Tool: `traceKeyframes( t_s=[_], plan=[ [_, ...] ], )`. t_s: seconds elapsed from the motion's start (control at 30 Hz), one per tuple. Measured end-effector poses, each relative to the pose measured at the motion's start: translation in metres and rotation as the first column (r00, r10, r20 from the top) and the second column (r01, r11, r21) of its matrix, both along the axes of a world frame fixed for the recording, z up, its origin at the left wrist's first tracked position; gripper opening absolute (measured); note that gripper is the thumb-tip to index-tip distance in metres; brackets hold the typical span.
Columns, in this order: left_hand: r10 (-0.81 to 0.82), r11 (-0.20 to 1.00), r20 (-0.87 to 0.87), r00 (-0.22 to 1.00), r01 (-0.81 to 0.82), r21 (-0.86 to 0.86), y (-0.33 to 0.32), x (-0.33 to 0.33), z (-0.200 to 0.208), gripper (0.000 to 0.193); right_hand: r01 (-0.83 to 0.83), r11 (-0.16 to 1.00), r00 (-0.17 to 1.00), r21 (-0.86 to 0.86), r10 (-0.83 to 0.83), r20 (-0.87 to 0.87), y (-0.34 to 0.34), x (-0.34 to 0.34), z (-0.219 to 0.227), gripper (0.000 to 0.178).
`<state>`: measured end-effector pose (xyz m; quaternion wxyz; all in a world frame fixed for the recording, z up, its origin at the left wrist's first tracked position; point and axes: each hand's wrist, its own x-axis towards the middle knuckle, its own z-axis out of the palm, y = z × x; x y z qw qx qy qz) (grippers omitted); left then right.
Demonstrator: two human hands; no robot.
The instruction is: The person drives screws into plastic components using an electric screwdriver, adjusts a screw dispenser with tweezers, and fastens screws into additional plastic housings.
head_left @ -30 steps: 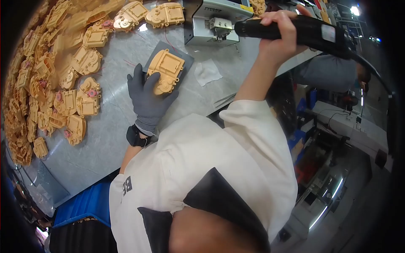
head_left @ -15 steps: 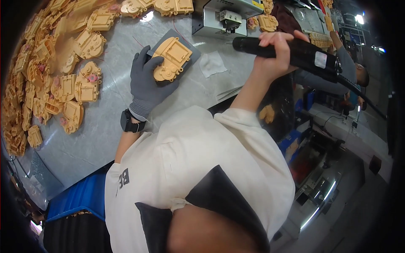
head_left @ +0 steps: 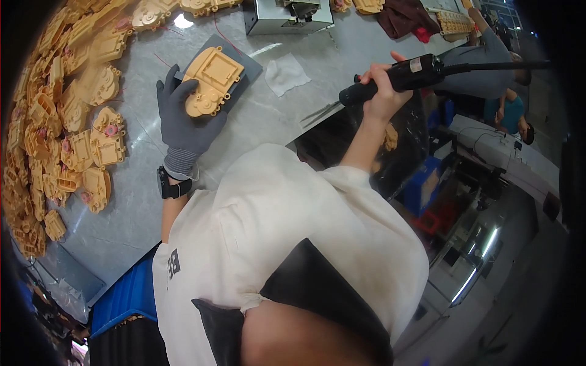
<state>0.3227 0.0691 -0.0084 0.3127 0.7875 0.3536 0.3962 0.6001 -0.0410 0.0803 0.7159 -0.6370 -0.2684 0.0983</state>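
Observation:
My left hand [head_left: 188, 125], in a grey knitted glove, grips a yellow plastic housing [head_left: 215, 76] at its near left side. The thumb lies against the housing and the other fingers spread round its edge. Beneath it is a flat dark grey block [head_left: 249, 68] on the table. Away to the right, my bare right hand [head_left: 386, 91] is wrapped round a black electric screwdriver [head_left: 422, 72], held in the air with its cable trailing right. The screwdriver's thick dark end points left, apart from the housing; a bit cannot be made out.
Several yellow housings [head_left: 73, 110] lie heaped along the table's left side. A grey metal device [head_left: 287, 21] stands at the back, with a white cloth [head_left: 285, 74] before it and tweezers [head_left: 321, 111] near the edge. A blue bin [head_left: 125, 293] stands lower left. Another person [head_left: 473, 72] is at the right.
My right hand has lowered the screwdriver and turned it, so its left end now dips and its cable end sits higher. The left hand keeps hold of the housing. The whole view has shifted.

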Motion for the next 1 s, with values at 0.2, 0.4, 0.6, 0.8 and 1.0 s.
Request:
traceKeyframes(
  t_s=[0.2, 0.4, 0.6, 0.8, 1.0],
  plan=[
    [-0.017, 0.996, 0.051, 0.999, 0.021, -0.082, -0.003, -0.001, -0.003, 0.063, 0.002, 0.999, 0.999, 0.044, 0.000, -0.043, 0.000, 0.003, -0.011, 0.034],
    [0.003, 0.995, -0.076, 0.997, 0.005, 0.097, -0.005, 0.002, 0.004, 0.067, -0.082, 0.984, 0.988, 0.158, 0.101, -0.113, 0.001, -0.021, 0.018, 0.038],
    [0.105, 0.994, -0.083, 0.991, -0.101, 0.052, -0.019, -0.007, 0.013, 0.071, -0.538, 0.560, 0.730, 0.630, 0.684, 0.016, 0.034, -0.070, 0.059, 0.048],
    [0.030, 0.977, -0.059, 0.998, -0.016, 0.213, -0.024, -0.019, 0.056, 0.053, -0.635, 0.335, 0.474, 0.696, 0.880, 0.009, 0.059, -0.093, 0.063, 0.058],
    [0.020, 0.966, -0.103, 0.994, 0.007, 0.258, -0.025, -0.024, 0.072, 0.037, -0.610, 0.336, 0.422, 0.718, 0.904, -0.065, 0.067, -0.103, 0.063, 0.059]
  ],
)
